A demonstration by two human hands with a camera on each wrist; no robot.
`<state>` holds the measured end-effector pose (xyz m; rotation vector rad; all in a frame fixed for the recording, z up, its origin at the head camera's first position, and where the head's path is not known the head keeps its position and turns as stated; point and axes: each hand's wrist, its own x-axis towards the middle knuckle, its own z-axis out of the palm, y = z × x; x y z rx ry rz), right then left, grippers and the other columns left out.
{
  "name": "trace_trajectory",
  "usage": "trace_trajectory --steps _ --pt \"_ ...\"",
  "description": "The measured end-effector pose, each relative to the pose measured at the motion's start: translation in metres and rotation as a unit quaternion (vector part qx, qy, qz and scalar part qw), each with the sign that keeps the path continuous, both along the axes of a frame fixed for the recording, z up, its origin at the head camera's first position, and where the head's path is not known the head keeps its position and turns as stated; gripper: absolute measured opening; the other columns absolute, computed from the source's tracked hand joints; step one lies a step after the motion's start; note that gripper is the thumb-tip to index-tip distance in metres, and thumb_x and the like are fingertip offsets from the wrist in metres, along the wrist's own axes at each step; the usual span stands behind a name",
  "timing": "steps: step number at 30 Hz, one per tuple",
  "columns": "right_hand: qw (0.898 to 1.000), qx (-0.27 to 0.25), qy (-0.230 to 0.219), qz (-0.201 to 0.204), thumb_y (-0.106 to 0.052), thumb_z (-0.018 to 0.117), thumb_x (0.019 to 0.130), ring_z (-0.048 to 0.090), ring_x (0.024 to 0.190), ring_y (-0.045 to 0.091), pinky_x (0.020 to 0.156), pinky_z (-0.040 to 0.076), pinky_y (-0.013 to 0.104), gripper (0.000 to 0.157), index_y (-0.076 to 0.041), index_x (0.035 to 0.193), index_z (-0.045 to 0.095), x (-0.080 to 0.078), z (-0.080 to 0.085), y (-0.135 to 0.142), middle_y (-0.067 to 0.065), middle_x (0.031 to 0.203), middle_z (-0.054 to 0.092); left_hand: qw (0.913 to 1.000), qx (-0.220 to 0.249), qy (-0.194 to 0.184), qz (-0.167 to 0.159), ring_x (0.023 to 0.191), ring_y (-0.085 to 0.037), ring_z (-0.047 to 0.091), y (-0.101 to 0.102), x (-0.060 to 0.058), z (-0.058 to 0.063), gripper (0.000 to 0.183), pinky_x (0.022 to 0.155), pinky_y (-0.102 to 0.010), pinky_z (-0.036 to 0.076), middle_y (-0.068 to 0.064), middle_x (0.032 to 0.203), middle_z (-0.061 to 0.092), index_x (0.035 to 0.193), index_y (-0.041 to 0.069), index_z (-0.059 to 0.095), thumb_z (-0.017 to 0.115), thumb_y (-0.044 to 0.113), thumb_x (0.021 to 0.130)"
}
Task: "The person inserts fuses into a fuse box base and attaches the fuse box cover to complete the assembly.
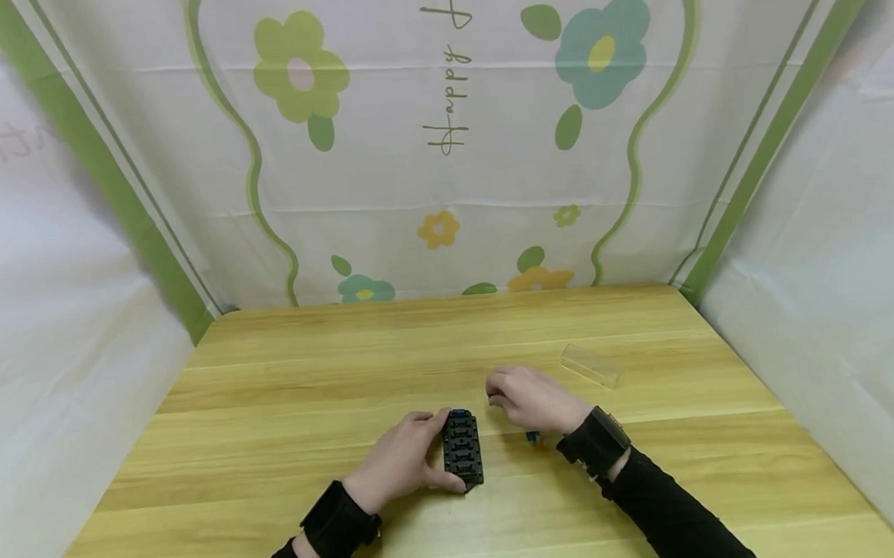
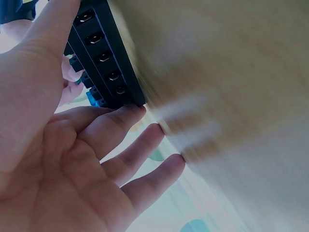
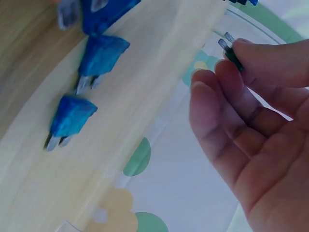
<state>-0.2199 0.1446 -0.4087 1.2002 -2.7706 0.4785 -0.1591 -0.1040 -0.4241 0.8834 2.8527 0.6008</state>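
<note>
A black fuse block [image 1: 463, 449] with a row of slots lies on the table, its long side pointing away from me. My left hand [image 1: 398, 460] holds it by the ends, thumb at the near end and index finger at the far one. Something blue [image 1: 459, 412] sits at its far end. To the right, my right hand [image 1: 530, 398] is raised over the table, pinching a small dark green blade fuse [image 3: 234, 59] between thumb and fingertips, its two metal prongs sticking out. Blue blade fuses [image 3: 72, 116] lie on the table near that hand, mostly hidden beneath the wrist in the head view.
A clear plastic cover [image 1: 590, 366] lies behind the right hand on the wooden table [image 1: 287, 386]. Flower-printed cloth [image 1: 382, 174] hangs along the table's back edge, with more white cloth at both sides. Black bands [image 1: 596, 441] circle both wrists.
</note>
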Motion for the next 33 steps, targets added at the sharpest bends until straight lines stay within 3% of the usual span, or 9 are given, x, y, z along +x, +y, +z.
trace_trajectory --steps 10,33 --pt "0.998 -0.035 0.048 0.017 -0.009 0.061 0.093 0.057 0.075 0.004 0.065 0.045 0.015 0.009 -0.009 0.095 0.069 -0.001 -0.003 -0.003 -0.007 0.088 0.058 1.0 -0.001 -0.002 0.004 0.121 -0.03 0.047 -0.001 0.0 -0.001 0.107 0.094 -0.04 0.041 -0.019 0.131 0.05 0.144 0.004 0.04 0.07 0.07 0.065" --pt "0.988 -0.073 0.125 0.059 -0.01 0.066 0.088 0.056 0.074 0.003 0.064 0.043 0.013 0.008 -0.013 0.093 0.072 0.012 0.002 -0.022 -0.006 0.087 0.059 0.9998 0.008 0.016 -0.005 0.118 -0.029 0.049 -0.002 -0.001 -0.002 0.106 0.094 -0.039 0.042 -0.018 0.129 0.052 0.144 0.003 0.041 0.071 0.068 0.066"
